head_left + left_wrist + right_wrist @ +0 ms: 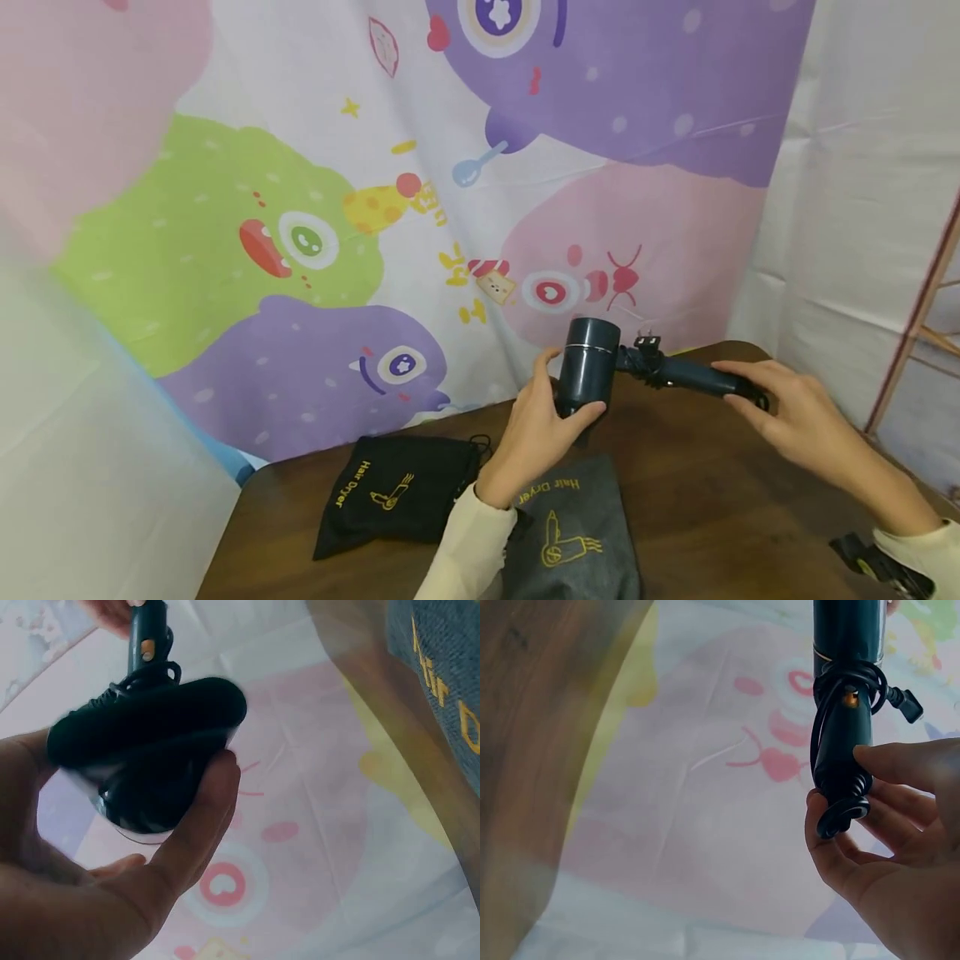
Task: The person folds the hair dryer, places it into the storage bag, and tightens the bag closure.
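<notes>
A dark blue hair dryer [588, 371] is held up above the table between both hands. My left hand [546, 412] grips its barrel, thumb on the near side and fingers behind. The end of the handle [844, 742] is pinched between the thumb and fingers of my right hand [798, 412]. Wound round the handle near the barrel is the black power cord [643, 365], with its plug [906, 703] sticking out. In the left wrist view the dryer's wide dark nozzle end [150, 724] faces the camera, and an orange switch [148, 650] shows on the handle.
A black drawstring pouch [401, 492] marked "Hair Dryer" lies on the brown table [720, 508] at left. Beside it, under my left forearm, is a grey pouch [570, 533] with similar print. A cartoon-printed cloth [420, 250] hangs behind the table.
</notes>
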Motion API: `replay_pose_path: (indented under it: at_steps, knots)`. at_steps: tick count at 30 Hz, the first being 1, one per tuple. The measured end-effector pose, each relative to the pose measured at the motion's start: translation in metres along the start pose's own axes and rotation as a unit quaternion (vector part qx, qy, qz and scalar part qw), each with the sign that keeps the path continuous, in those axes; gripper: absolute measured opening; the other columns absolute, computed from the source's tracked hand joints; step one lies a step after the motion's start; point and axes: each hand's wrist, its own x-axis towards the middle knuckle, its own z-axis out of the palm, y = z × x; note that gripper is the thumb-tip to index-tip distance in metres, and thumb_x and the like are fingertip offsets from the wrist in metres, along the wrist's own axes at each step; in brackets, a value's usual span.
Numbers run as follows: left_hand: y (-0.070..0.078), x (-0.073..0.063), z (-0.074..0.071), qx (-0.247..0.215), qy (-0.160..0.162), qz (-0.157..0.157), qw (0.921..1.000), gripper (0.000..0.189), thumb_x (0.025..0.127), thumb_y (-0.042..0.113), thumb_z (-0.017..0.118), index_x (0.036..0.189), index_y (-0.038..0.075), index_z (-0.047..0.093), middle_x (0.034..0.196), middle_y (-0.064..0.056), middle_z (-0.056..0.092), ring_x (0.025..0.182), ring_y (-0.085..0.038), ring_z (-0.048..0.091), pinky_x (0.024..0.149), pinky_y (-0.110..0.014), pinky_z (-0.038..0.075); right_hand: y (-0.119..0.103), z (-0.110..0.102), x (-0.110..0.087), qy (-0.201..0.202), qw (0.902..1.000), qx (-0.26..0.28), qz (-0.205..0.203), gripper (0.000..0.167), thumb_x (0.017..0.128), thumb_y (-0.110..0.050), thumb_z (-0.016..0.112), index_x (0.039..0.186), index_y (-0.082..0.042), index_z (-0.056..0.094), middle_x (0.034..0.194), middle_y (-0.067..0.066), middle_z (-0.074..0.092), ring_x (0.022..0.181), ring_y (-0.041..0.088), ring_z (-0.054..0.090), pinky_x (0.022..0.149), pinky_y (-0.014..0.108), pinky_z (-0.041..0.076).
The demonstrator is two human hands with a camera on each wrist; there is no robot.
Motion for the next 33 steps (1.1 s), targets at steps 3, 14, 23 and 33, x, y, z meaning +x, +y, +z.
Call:
replay_pose_path:
  at_steps: [3,14,23,33]
  knots:
    - [0.0,-0.011,-0.011,-0.036,-0.034,-0.017,0.9986,0.092,0.089,0.052,0.07,0.158,0.033,0.01,0.113,-0.005,0.055,0.092,-0.012,0.059,0.077,-0.029,0.052,-0.009,0.001,0.001,0.004,0.9998,0.017,-0.013,0.054,0.074,0.008,0.081,0.123,-0.008,0.068,0.104,0.012,0.068,0.054,0.0,0.038,0.047,0.017,0.032]
    - [-0.005,-0.049,-0.03,-0.174,-0.102,-0.062,0.9774,0.082,0.101,0.044,0.056,0.152,0.054,-0.008,0.133,-0.002,0.047,0.101,-0.015,0.065,0.076,-0.035,0.058,-0.038,0.003,-0.004,-0.007,0.9962,0.055,-0.068,0.065,0.069,0.014,0.08,0.128,-0.009,0.066,0.109,0.004,0.066,0.075,0.002,0.051,0.057,0.015,0.038]
    - [-0.007,-0.078,-0.045,-0.184,-0.115,-0.07,0.9735,0.078,0.103,0.036,0.055,0.154,0.052,-0.002,0.138,-0.008,0.05,0.082,-0.018,0.068,0.056,-0.048,0.057,-0.055,0.004,-0.009,-0.057,0.99,0.092,-0.09,0.066,0.074,0.013,0.078,0.132,-0.015,0.063,0.114,-0.001,0.067,0.078,0.0,0.05,0.059,0.017,0.039]
    - [0.0,-0.102,-0.056,-0.157,-0.07,-0.086,0.9813,0.059,0.102,0.037,0.057,0.149,0.046,0.023,0.11,-0.012,0.066,0.073,-0.018,0.07,0.051,-0.042,0.057,-0.073,0.006,-0.009,-0.074,0.987,0.1,-0.102,0.067,0.073,0.011,0.08,0.129,-0.021,0.063,0.113,-0.011,0.064,0.094,0.001,0.058,0.071,0.013,0.044]
